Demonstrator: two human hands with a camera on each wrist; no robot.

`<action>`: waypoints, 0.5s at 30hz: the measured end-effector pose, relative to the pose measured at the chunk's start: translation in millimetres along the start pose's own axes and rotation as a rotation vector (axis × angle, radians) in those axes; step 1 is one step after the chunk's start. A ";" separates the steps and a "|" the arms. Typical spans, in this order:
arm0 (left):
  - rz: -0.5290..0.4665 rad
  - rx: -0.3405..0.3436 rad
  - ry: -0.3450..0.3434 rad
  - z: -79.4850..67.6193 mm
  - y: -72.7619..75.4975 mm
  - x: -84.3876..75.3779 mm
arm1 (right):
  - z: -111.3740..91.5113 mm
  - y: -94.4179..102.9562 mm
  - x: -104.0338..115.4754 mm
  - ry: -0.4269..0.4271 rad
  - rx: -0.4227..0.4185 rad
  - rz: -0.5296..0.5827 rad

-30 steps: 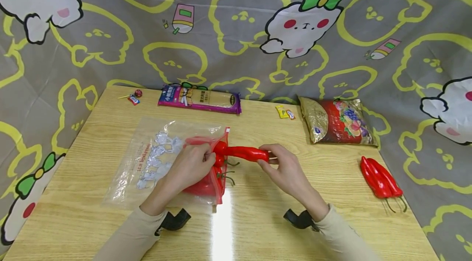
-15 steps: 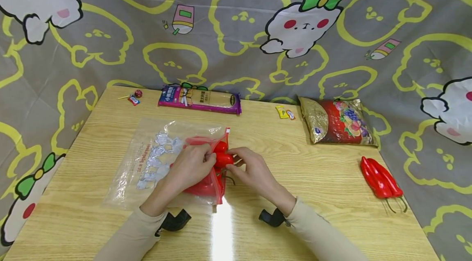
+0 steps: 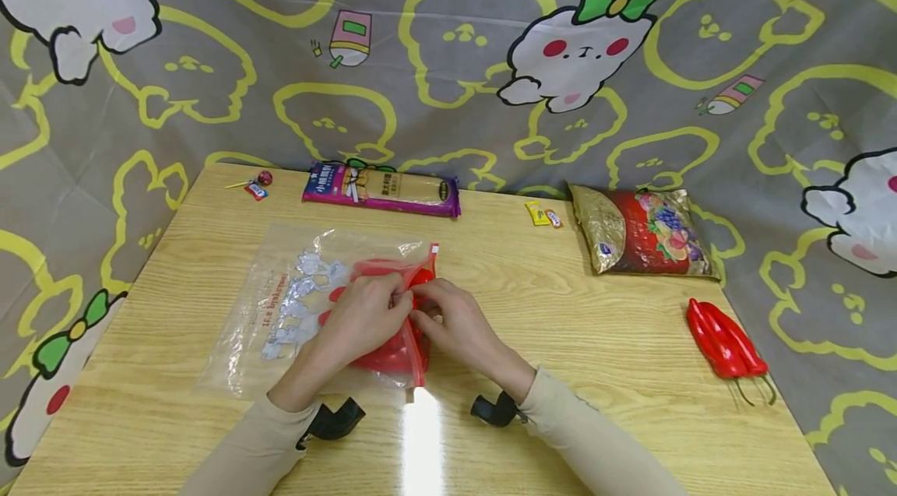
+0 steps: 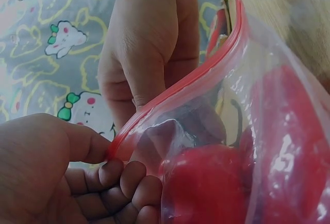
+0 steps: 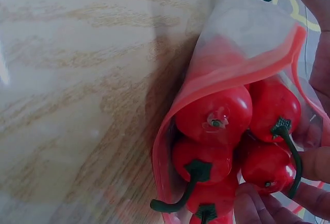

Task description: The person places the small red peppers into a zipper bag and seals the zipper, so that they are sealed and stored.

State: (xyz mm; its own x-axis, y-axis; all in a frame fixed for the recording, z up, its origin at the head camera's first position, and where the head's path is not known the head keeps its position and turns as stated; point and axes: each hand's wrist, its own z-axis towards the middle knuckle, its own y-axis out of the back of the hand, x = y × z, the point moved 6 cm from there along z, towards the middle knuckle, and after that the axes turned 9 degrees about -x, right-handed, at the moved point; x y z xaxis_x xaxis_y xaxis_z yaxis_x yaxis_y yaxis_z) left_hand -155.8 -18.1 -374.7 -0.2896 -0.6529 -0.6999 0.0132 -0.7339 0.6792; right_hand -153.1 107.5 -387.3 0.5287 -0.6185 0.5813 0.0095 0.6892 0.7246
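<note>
In the head view, my left hand (image 3: 360, 315) pinches the red-edged mouth of a clear zip bag (image 3: 241, 325) lying on the table. The left wrist view shows the thumb and curled fingers on its red zip strip (image 4: 201, 74). My right hand (image 3: 457, 327) is at the bag's mouth. In the right wrist view its fingers grip the stem end of a red pepper (image 5: 265, 165) that lies inside the bag. Several more red peppers (image 5: 214, 113) with green stems are packed around it. The far ends of the peppers are partly hidden by the bag.
Two red peppers (image 3: 725, 340) lie at the table's right edge. A gold and red bag (image 3: 638, 235) stands behind them. Along the back are small candies (image 3: 538, 213), a purple pasta packet (image 3: 381, 188) and a lollipop (image 3: 264, 177). Patterned cloth (image 3: 448, 36) surrounds the table.
My right hand has moved left, sliding the long red pepper from outside the mouth into the bag. The left hand has kept its pinch on the bag's edge.
</note>
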 end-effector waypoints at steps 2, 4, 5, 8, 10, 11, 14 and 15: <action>0.000 0.003 -0.001 0.1 -0.1 -0.2 | -0.1 -0.4 -0.5 -0.009 0.000 -0.003; -0.001 0.004 0.000 0.3 -0.1 -0.2 | 0.1 -0.2 -0.5 -0.014 0.004 -0.001; -0.002 0.002 0.001 0.4 -0.1 -0.1 | 0.2 0.2 -0.6 -0.016 0.005 0.001; 0.001 -0.010 -0.010 0.7 0.5 -0.5 | -0.2 4.7 -2.1 -0.032 0.003 0.022; -0.004 -0.015 -0.017 0.8 0.2 -0.6 | -1.2 12.1 -4.3 -0.035 -0.015 0.032; -0.009 -0.016 -0.016 0.7 0.1 -0.6 | -2.2 17.5 -6.4 -0.038 -0.032 0.027; -0.023 -0.011 -0.001 0.7 -1.1 0.4 | -7.0 40.4 -16.0 -0.029 -0.105 -0.046; -0.029 -0.008 0.008 0.7 -1.4 0.7 | -9.6 49.9 -21.2 -0.027 -0.135 -0.085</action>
State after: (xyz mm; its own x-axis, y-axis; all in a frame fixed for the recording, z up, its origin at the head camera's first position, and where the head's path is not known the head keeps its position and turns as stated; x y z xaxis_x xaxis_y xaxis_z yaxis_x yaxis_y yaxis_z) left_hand -156.7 -17.4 -375.9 -0.2823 -0.6327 -0.7211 0.0124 -0.7540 0.6568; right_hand -155.7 158.6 -367.0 0.4980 -0.6858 0.5307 0.1686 0.6769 0.7165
